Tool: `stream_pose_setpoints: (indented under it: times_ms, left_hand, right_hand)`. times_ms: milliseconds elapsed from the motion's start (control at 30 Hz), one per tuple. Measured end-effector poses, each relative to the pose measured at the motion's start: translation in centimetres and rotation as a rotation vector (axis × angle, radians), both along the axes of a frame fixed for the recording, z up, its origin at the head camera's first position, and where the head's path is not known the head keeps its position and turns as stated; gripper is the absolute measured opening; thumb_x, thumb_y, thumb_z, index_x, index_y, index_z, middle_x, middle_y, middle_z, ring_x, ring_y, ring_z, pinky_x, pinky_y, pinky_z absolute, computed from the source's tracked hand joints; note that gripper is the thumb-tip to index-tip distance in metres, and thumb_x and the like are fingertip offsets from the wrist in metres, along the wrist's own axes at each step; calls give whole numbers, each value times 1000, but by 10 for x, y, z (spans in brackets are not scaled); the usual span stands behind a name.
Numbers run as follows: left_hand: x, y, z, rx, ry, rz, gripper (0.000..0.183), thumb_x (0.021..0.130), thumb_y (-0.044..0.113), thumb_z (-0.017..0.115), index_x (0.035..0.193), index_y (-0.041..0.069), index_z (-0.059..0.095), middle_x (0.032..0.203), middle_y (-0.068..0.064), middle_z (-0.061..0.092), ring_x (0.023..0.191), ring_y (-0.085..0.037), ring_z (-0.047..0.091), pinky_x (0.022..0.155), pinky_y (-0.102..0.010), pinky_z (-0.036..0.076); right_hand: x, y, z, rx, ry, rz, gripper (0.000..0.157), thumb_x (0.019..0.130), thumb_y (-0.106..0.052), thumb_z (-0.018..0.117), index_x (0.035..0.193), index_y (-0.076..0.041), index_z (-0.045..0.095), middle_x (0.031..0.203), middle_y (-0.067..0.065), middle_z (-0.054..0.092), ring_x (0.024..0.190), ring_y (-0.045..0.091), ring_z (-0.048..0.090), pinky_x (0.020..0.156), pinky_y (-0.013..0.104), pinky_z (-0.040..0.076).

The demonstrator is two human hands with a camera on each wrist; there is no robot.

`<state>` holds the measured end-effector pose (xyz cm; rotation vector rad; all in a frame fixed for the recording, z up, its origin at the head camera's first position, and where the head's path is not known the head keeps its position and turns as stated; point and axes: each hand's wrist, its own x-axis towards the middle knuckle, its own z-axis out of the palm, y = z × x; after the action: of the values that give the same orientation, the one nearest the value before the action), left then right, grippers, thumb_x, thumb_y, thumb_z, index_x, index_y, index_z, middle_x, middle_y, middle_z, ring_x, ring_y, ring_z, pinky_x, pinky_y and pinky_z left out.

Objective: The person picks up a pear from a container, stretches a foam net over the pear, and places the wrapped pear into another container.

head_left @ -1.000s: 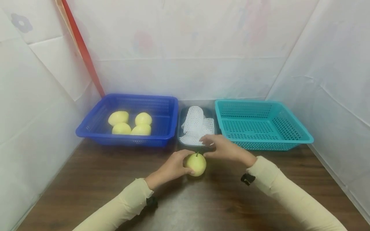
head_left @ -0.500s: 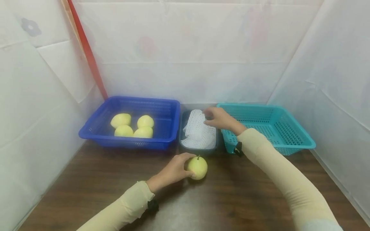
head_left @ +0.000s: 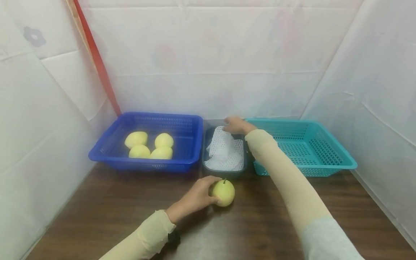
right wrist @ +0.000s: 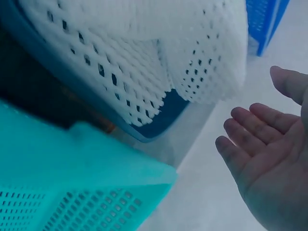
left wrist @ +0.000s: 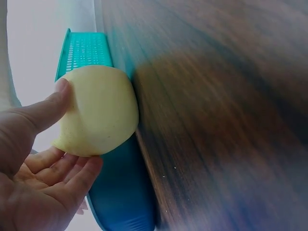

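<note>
My left hand holds a pale yellow-green pear on the wooden table, thumb on one side and fingers on the other. The left wrist view shows the thumb and fingertips against the pear. My right hand is over the far end of a small dark tray full of white foam net sleeves. In the right wrist view that hand has its fingers extended and apart from the foam net, with nothing between them.
At the left stands a blue basket with several pears in it. A teal basket stands to the right of the tray, under my right forearm. White sheeting hangs behind and at both sides.
My right hand has moved from beside the pear, up and away over the foam net sleeves to the tray's far end. My left hand stays on the pear.
</note>
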<state>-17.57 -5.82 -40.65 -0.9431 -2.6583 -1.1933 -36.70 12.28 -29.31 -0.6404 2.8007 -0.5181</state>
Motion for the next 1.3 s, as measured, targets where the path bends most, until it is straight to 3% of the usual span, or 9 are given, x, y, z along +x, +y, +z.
stream_pose_setpoints:
  times_ms: [233,433,600,967,1300]
  left_hand:
    - [1,4,0,5,11,-6,64,62,15,88,118,-3,60,114,-15,64,106,-26,59,92,-39,47]
    - [0,5,2,2,9,-7,65,63,15,88,118,-4,60,115,-15,63,106,-26,59,92,-39,47]
    - [-3,8,3,5,0,-21,65,63,14,88,119,-4,59,115,-16,63,107,-27,59,92,-40,47]
    - [-11,6,3,2,17,-27,67,63,15,88,120,-3,59,116,-14,63,107,-26,59,93,-40,46]
    - [-13,-3,3,-8,2,-26,68,62,15,88,120,-5,58,117,-17,62,108,-29,58,94,-40,45]
  right_hand:
    - [-8,-1,-11,69,10,-25,47,101,-25,44,135,7,44,135,25,48,124,38,45,103,47,36]
    - [-12,-1,-13,-21,67,-18,35,96,-18,55,120,8,58,119,24,60,109,35,56,91,44,46]
    - [-12,6,-8,-109,142,0,26,94,-15,59,109,7,62,107,22,63,98,33,60,83,41,50]
    - [15,14,24,-237,255,23,20,93,-18,61,104,-1,63,96,15,63,87,27,59,74,39,50]
    - [53,24,48,-351,338,87,15,92,-16,64,101,-5,64,92,9,63,83,22,55,73,37,47]
